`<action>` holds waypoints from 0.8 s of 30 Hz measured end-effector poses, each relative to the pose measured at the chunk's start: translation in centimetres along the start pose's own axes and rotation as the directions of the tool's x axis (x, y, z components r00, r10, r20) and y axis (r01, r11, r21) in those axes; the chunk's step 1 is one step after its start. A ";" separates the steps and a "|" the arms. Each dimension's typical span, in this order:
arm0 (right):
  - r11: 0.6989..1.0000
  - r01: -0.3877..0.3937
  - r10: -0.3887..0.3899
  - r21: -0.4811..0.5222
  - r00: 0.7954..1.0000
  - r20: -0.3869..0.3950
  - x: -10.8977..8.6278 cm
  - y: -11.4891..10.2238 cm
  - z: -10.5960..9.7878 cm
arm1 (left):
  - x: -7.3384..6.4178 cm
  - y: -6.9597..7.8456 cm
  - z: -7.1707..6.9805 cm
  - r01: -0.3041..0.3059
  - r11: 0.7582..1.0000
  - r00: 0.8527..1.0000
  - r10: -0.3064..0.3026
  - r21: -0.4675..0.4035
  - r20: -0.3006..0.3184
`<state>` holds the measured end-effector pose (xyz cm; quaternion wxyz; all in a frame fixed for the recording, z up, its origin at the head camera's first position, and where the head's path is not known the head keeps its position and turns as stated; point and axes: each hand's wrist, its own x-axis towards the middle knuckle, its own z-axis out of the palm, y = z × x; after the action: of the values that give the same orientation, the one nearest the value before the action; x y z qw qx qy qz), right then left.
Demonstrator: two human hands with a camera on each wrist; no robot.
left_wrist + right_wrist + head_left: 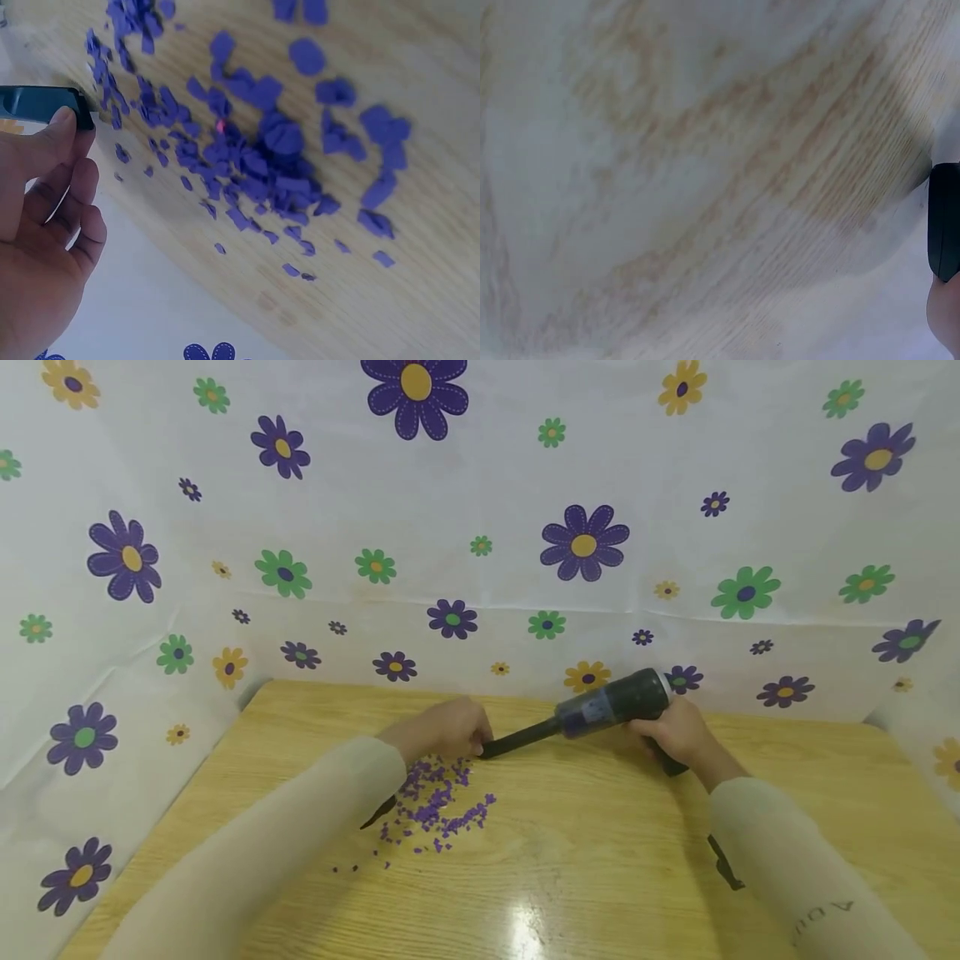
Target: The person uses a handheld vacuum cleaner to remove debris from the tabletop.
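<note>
A dark handheld vacuum cleaner (615,700) with a see-through dust cup lies at a slant above the table's far half. My right hand (678,732) grips its handle; the right wrist view catches only the dark handle end (945,221) and a bit of finger. At the other end, my left hand (456,727) pinches the tip of the long narrow nozzle (520,739) between thumb and fingers, as the left wrist view (56,169) also shows. Purple paper scraps (433,806) are scattered on the wood just below the nozzle tip, partly hidden by my left forearm.
The wooden table (600,860) reaches back to a white cloth (480,493) printed with flowers, which hangs behind and at both sides. A few stray scraps (345,868) lie apart from the pile, toward the near left.
</note>
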<state>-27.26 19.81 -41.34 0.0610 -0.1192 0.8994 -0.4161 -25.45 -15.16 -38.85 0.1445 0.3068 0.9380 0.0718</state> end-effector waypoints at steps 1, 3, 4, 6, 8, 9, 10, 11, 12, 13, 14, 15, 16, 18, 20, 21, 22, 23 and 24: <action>1.000 0.002 -0.002 0.005 1.000 0.003 -0.1 0.0 0.0 | -0.1 0.2 0.1 -0.008 1.000 1.000 0.008 0.007 0.003; 1.000 -0.002 0.002 0.018 1.000 0.008 -0.2 0.1 -0.1 | -0.3 0.5 0.2 -0.019 1.000 1.000 0.019 0.007 0.007; 1.000 -0.002 0.002 0.018 1.000 0.010 -0.3 0.2 -0.1 | -0.4 0.6 0.3 -0.028 1.000 1.000 0.028 0.007 0.007; 1.000 -0.006 0.006 0.021 1.000 0.016 -0.4 0.3 -0.2 | -0.6 0.8 0.4 -0.049 0.999 0.999 0.049 0.001 0.000; 1.000 -0.008 0.007 0.029 1.000 0.025 -0.5 0.3 -0.2 | -0.9 0.9 0.4 -0.062 0.998 0.998 0.062 -0.008 -0.007; 1.000 -0.005 0.004 0.030 1.000 0.030 -0.5 0.3 -0.3 | -1.1 1.0 0.5 -0.072 0.997 0.997 0.072 -0.009 -0.012; 1.000 0.005 -0.006 0.028 0.999 0.036 -0.6 0.3 -0.4 | -1.2 1.1 0.5 -0.092 0.996 0.996 0.092 -0.003 -0.020; 1.000 0.014 -0.015 0.024 0.999 0.039 -0.6 0.3 -0.4 | -1.3 1.2 0.6 -0.101 0.995 0.995 0.101 -0.003 -0.020; 1.000 0.025 -0.026 0.015 0.999 0.041 -0.7 0.3 -0.5 | -1.4 1.4 0.6 -0.111 0.994 0.994 0.111 0.000 -0.021; 0.999 0.036 -0.036 0.009 0.998 0.044 -0.8 0.3 -0.6 | -1.6 1.5 0.6 -0.119 0.993 0.993 0.119 -0.001 -0.021; 0.999 0.049 -0.049 -0.001 0.998 0.046 -0.9 0.3 -0.7 | -1.6 1.7 0.7 -0.125 0.992 0.992 0.125 -0.003 -0.019; 0.998 0.058 -0.057 -0.008 0.997 0.047 -1.0 0.4 -0.7 | -1.6 1.8 0.8 -0.130 0.992 0.991 0.130 -0.003 -0.018; 0.998 0.064 -0.063 -0.011 0.997 0.050 -1.1 0.4 -0.8 | -1.7 2.0 0.9 -0.131 0.991 0.991 0.131 -0.002 -0.014; 0.998 0.064 -0.064 -0.001 0.996 0.054 -1.3 0.5 -1.0 | -1.7 2.3 1.0 -0.120 0.993 0.993 0.120 -0.005 0.000; 0.998 0.064 -0.064 0.008 0.996 0.061 -1.4 0.5 -1.0 | -1.8 2.6 1.1 -0.109 0.994 0.994 0.109 -0.009 0.010; 0.998 0.059 -0.059 0.012 0.996 0.064 -1.5 0.6 -1.0 | -1.9 2.8 1.1 -0.104 0.995 0.994 0.104 -0.009 0.015; 0.998 0.057 -0.058 0.013 0.996 0.067 -1.6 0.6 -1.0 | -2.0 2.9 1.1 -0.099 0.995 0.995 0.099 -0.012 0.019; 0.998 0.056 -0.057 0.014 0.996 0.068 -1.6 0.6 -0.9 | -2.1 2.9 1.2 -0.095 0.995 0.995 0.095 -0.015 0.022; 0.998 0.060 -0.061 0.016 0.996 0.070 -1.6 0.7 -0.9 | -2.1 3.0 1.2 -0.093 0.996 0.995 0.093 -0.015 0.025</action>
<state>-25.97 21.28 -41.26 0.0808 -0.1607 0.8897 -0.4195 -21.74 -13.97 -38.85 0.1553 0.3500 0.9202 0.0811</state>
